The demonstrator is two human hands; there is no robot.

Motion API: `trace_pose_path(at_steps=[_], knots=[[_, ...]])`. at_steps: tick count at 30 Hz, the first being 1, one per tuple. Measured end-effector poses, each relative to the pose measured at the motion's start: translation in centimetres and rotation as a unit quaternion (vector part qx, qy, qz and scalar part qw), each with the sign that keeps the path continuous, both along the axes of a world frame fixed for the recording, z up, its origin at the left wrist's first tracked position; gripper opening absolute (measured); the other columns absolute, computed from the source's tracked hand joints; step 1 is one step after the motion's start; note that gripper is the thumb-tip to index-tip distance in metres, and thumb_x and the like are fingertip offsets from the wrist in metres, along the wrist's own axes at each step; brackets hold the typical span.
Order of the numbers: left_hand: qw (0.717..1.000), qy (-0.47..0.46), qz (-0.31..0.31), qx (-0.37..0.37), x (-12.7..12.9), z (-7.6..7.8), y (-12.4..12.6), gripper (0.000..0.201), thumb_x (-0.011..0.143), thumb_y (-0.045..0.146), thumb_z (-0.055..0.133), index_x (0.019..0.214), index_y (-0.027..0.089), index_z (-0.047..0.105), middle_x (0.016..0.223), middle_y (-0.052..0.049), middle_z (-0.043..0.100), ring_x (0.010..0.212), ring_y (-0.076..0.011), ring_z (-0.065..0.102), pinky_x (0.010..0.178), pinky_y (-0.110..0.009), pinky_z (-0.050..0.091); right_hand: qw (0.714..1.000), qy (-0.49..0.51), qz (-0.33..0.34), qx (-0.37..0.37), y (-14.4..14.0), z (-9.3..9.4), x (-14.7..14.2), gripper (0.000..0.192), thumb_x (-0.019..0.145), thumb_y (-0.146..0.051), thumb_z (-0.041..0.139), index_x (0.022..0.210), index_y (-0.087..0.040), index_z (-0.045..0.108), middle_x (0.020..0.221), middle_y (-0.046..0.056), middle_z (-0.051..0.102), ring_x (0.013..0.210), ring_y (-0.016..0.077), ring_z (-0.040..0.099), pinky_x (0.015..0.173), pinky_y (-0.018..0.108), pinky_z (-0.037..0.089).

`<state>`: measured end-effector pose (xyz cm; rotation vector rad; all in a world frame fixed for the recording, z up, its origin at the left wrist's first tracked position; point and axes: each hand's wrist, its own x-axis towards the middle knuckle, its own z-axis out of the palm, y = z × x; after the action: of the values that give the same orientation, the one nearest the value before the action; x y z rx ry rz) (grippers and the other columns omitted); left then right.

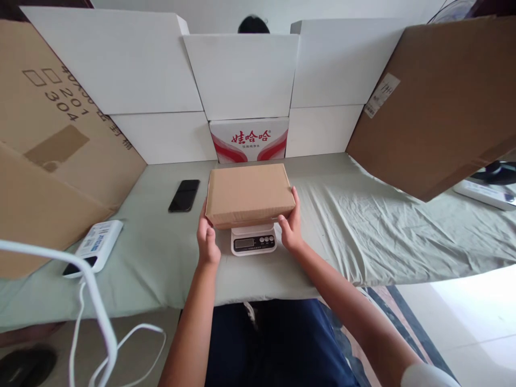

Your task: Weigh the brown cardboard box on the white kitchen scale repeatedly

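A closed brown cardboard box (250, 191) is held between my two hands over a small white digital kitchen scale (253, 242). My left hand (207, 239) grips the box's left side near the front corner. On its right side, my right hand (292, 220) has fingers along the edge and the thumb at the front. The scale's dark display and round buttons show in front of the box; its platform is mostly hidden beneath. I cannot tell whether the box rests on the platform. A black smartphone (184, 195) lies on the cloth to the left.
White boxes (242, 75) form a wall behind the cloth-covered table (322, 226). Large cardboard boxes stand at the left (60, 134) and right (435, 102). A white power strip (99, 239) lies at left, near a white curved stand arm (94, 295). The top of a head shows behind the boxes.
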<state>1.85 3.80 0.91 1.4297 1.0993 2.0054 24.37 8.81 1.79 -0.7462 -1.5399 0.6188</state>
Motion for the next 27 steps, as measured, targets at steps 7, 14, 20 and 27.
trace_pose_path(at_steps=[7, 14, 20, 27], knots=[[1.000, 0.003, -0.007, 0.010, 0.2, 0.5, 0.1, 0.075, 0.091, 0.070, 0.047, 0.149, 0.022, 0.054, 0.152, -0.015, 0.056, 0.151, -0.0338, 0.041, 0.122, -0.045, 0.035, 1.000, 0.003, -0.012, -0.011, -0.1, 0.4, -0.1, 0.079, 0.097, -0.061, 0.048, 0.163, -0.030, 0.018, 0.170, 0.007, 0.030, 0.158, 0.0320, 0.031, 0.130, 0.058, 0.029], [1.000, -0.007, 0.002, 0.003, 0.1, 0.6, 0.0, 0.077, 0.089, 0.072, 0.048, 0.149, 0.023, 0.053, 0.151, -0.013, 0.057, 0.147, -0.0326, 0.046, 0.119, -0.044, 0.039, 1.000, -0.002, -0.020, -0.018, 0.1, 0.3, -0.1, 0.079, 0.096, -0.063, 0.047, 0.162, -0.029, 0.019, 0.168, 0.008, 0.031, 0.157, 0.0331, 0.032, 0.130, 0.060, 0.028], [1.000, 0.000, 0.007, -0.007, 0.2, 0.8, -0.3, 0.075, 0.089, 0.074, 0.046, 0.148, 0.029, 0.055, 0.154, -0.010, 0.055, 0.146, -0.0306, 0.048, 0.118, -0.043, 0.040, 0.999, -0.016, -0.031, -0.028, -0.2, 0.4, -0.2, 0.078, 0.096, -0.066, 0.044, 0.161, -0.033, 0.018, 0.168, 0.006, 0.031, 0.157, 0.0328, 0.031, 0.131, 0.059, 0.027], [0.995, -0.047, 0.089, 0.022, -1.0, 0.9, -0.1, 0.073, 0.087, 0.074, 0.049, 0.147, 0.033, 0.055, 0.162, -0.004, 0.048, 0.155, -0.0299, 0.035, 0.126, -0.045, 0.032, 0.996, 0.010, -0.077, 0.040, 1.4, 1.7, 1.5, 0.080, 0.094, -0.075, 0.027, 0.162, -0.038, 0.010, 0.170, 0.005, 0.027, 0.160, 0.0344, 0.028, 0.127, 0.066, 0.027]])
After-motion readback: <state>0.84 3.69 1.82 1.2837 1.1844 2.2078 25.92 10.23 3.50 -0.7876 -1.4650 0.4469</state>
